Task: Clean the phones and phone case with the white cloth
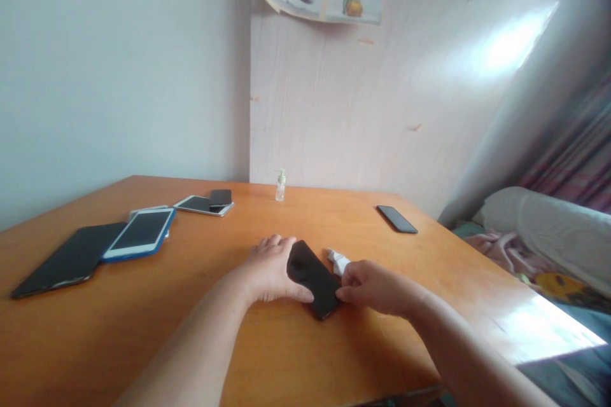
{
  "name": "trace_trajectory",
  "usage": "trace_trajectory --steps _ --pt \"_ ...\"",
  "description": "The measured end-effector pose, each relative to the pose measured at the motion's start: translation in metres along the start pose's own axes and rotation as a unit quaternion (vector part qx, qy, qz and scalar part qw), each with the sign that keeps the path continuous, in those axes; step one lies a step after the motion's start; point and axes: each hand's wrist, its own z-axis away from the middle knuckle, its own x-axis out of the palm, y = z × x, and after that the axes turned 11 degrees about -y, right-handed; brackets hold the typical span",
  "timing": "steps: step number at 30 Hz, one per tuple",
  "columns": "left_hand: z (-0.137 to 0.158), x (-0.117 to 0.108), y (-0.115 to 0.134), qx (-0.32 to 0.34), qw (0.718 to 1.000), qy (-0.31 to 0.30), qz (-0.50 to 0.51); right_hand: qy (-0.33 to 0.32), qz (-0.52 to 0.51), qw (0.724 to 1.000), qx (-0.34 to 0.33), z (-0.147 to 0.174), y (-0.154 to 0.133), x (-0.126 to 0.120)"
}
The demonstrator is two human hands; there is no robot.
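A black smartphone (315, 280) lies at a slant on the table in front of me, dark screen up. My left hand (272, 270) grips it from the left, thumb along the near edge and fingers toward the far end. At the phone's right edge is my right hand (365, 286), its fingers curled and thumb touching the phone. A crumpled white tissue or cloth (338, 262) sticks out from the right hand's fingers, beside the phone. Part of it is hidden in the hand.
Left on the wooden table (210, 286) are a large black tablet (71, 261), a blue-edged white tablet (140, 232) and a white tablet (193, 204) with a small black phone (221, 197) on it. A pump bottle (280, 186) stands behind; another phone (397, 219) lies right.
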Motion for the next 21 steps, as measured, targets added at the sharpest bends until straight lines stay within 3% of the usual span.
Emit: trace_trajectory --steps 5,10,16,21 --pt "-0.003 0.001 -0.004 -0.001 1.000 0.010 0.021 0.028 0.006 0.999 -0.022 0.001 0.006 0.005" --pt "-0.010 0.001 -0.015 -0.038 0.993 0.103 0.046 0.079 0.019 0.996 -0.038 0.002 0.014 0.014" --pt "-0.013 0.001 -0.025 -0.067 0.988 0.132 0.046 0.174 0.083 0.980 0.036 0.012 -0.008 0.035" --pt "-0.018 0.007 -0.024 -0.040 0.986 0.132 0.095 0.228 0.135 0.964 0.023 0.022 -0.024 0.056"
